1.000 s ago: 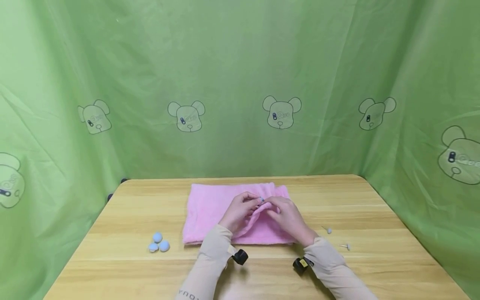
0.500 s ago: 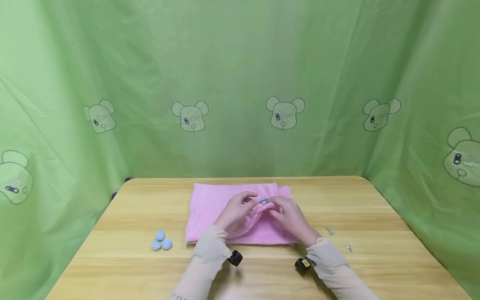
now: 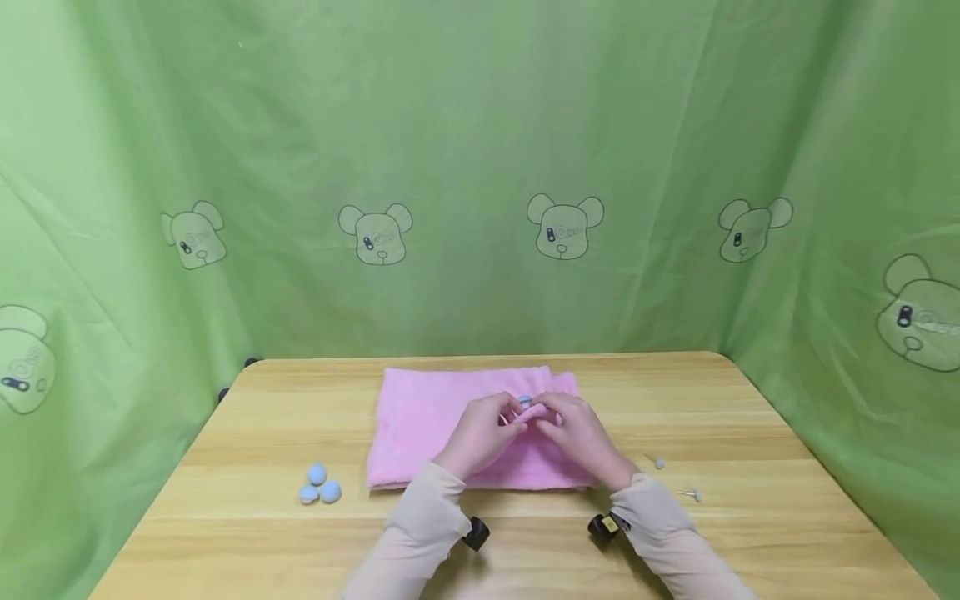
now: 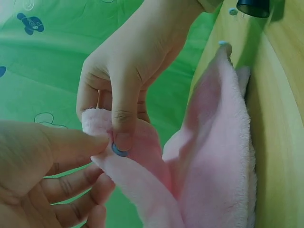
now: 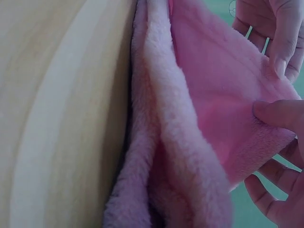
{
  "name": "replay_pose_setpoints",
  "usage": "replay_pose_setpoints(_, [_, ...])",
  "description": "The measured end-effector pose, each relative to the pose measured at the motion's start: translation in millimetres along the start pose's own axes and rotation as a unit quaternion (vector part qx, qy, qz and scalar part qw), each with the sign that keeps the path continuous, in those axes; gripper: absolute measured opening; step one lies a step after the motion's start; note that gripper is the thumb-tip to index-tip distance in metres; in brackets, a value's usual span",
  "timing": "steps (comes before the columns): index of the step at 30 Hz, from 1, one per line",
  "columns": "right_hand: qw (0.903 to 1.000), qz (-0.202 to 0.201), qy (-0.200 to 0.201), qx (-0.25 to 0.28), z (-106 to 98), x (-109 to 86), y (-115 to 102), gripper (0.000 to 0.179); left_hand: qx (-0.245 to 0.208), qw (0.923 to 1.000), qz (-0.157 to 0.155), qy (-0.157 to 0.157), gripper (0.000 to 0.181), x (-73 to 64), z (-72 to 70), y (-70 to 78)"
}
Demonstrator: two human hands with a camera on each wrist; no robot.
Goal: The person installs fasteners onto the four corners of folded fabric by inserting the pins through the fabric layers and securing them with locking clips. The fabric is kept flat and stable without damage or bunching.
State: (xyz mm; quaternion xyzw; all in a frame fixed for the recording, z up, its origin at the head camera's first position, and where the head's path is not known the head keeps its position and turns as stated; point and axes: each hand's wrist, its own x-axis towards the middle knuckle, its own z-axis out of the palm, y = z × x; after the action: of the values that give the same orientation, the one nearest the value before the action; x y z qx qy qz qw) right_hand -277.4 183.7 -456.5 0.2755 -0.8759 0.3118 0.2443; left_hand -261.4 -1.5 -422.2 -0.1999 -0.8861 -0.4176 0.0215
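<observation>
A person's left hand (image 3: pixel 478 432) and right hand (image 3: pixel 582 433) both pinched the raised edge of a folded pink plush cloth (image 3: pixel 416 429), with a small pale-blue round-topped piece (image 3: pixel 525 400) between them. The left thumb had just slipped from beside the piece to the fabric below, apparently to steady it. Three pale-blue round caps (image 3: pixel 330 492) sat left on the wood-grain table (image 3: pixel 247 533), two pale-blue-headed pins (image 3: pixel 659 463) right.

Fingers (image 4: pixel 124 118) partly hide the blue cap (image 4: pixel 119 151); the frame crops both sleeves (image 3: pixel 420 533).
</observation>
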Motion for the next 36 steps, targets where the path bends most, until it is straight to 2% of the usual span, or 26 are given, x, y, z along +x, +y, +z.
replay_pose_setpoints(3, [1.0, 0.001, 0.0, 0.0, -1.0, 0.6, -0.4, 0.023, 0.018, 0.9997, 0.01, 0.016, 0.008, 0.8, 1.8, 0.7])
replay_pose_setpoints(5, [1.0, 0.007, -0.006, 0.002, -4.1, 1.6, -0.8, 0.024, 0.01, 0.9995, 0.013, 0.026, 0.009, 1.5, 1.7, 0.5])
replay_pose_setpoints(7, [0.9997, 0.018, -0.015, 0.007, -9.2, 3.3, -1.2, 0.025, -0.011, 0.9993, 0.01, 0.035, 0.009, 2.4, 0.8, -0.5])
replay_pose_setpoints(10, [0.9992, 0.031, -0.022, 0.016, -21.1, 5.3, 0.2, 0.029, -0.064, 0.997, -0.015, 0.041, 0.008, 3.1, -2.6, -3.4])
replay_pose_setpoints(15, [0.9993, 0.037, -0.006, -0.006, -46.5, 3.3, 9.5, 0.029, -0.144, 0.9859, -0.056, 0.064, 0.011, 6.5, -12.6, -15.8])
replay_pose_setpoints(19, [0.9982, 0.039, 0.014, -0.043, -66.5, -5.9, 24.6, 0.025, -0.202, 0.9714, -0.091, 0.086, 0.018, 11.5, -22.4, -31.7])
replay_pose_setpoints(23, [0.9963, 0.046, 0.013, -0.071, -85.7, -18.7, 40.1, 0.023, -0.22, 0.9623, -0.116, 0.11, 0.025, 15.8, -32.3, -49.7])
replay_pose_setpoints(26, [0.9952, 0.06, -0.02, -0.074, -98.8, -26.8, 49.7, 0.022, -0.204, 0.9617, -0.12, 0.139, 0.028, 17.5, -37.9, -65.4])
replay_pose_setpoints(30, [0.9903, 0.074, -0.098, -0.066, -111.4, -37.0, 62.2, 0.019, -0.196, 0.9566, -0.144, 0.161, 0.026, 17.6, -41.7, -83.4])
replay_pose_setpoints(33, [0.9809, 0.086, -0.164, -0.059, -116.1, -44.7, 70.3, 0.017, -0.189, 0.9538, -0.166, 0.164, 0.024, 16.8, -41.5, -93.7])
replay_pose_setpoints(36, [0.9669, 0.12, -0.22, -0.045, -117.5, -51.1, 76.2, 0.018, -0.185, 0.9521, -0.183, 0.161, 0.025, 15.5, -39.7, -101.8])
